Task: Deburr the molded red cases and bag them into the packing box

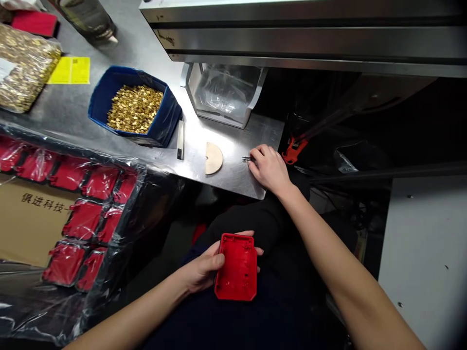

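Observation:
My left hand (203, 267) grips a red plastic housing (236, 267) over my lap, thumb on its left rim and fingers behind it, hollow side up. My right hand (269, 167) rests on the steel table (233, 180) near its front right corner, fingers curled and pinched on a small metal part (245, 159) lying there. A half-round tan disc (212, 158) lies just left of that hand. A blue bin (166, 121) full of small brass pieces (134, 109) stands farther left on the table.
A plastic-wrapped box (124, 218) with several red housings sits at the left. A clear bag of brass parts (22, 68) and yellow labels (70, 70) lie at the back left. A clear holder (224, 95) stands under a steel shelf (310, 36). A white utility knife (180, 140) lies beside the bin.

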{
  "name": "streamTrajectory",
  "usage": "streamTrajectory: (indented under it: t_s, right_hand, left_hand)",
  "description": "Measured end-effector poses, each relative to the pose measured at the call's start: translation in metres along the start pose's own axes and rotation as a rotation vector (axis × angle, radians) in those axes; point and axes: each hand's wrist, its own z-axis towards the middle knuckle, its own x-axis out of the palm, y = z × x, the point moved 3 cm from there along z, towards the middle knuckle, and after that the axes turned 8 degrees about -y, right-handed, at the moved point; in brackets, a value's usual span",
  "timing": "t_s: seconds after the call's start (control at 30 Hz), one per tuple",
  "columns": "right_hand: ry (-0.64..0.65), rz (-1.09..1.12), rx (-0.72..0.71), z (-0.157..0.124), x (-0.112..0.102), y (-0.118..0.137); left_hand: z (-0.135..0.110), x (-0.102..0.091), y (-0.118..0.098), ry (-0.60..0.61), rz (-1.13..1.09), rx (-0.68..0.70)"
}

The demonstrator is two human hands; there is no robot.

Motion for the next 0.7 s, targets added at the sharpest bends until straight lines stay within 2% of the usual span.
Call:
streamTrajectory:
  t_s: [0.13, 0.3, 0.37, 0.43, 0.5, 0.57, 0.63, 0.7]
  right_hand:
    - [-0.103, 0.108, 0.151, -0.032, -0.008, 0.006]
    - [0.037, 0.188, 0.19, -0.057, -0.005, 0.016]
    - [0.015, 0.345, 0.3, -0.069, -0.02, 0.021]
    - [0.004, 0.558, 0.426, -0.085, -0.045, 0.03]
    - [0.057, 0.7, 0.494, -0.106, -0.072, 0.045]
    - [0.149, 0.749, 0.511, -0.129, -0.094, 0.06]
    - [0.231, 0.765, 0.519, -0.15, -0.104, 0.074]
    - [0.263, 0.761, 0.519, -0.166, -0.104, 0.083]
  left_hand:
    - [0.004, -0.002, 0.0, -0.027, 0.043, -0.004]
    - [0.008, -0.002, 0.001, -0.078, 0.163, 0.031]
    - [0.009, 0.001, 0.002, -0.103, 0.232, 0.064]
    - [0.01, 0.004, 0.003, -0.134, 0.283, 0.084]
    - [0.011, 0.009, 0.005, -0.163, 0.304, 0.108]
    - [0.014, 0.013, 0.006, -0.171, 0.31, 0.147]
    - [0.016, 0.018, 0.008, -0.155, 0.312, 0.165]
    - [0.019, 0.02, 0.01, -0.133, 0.323, 0.156]
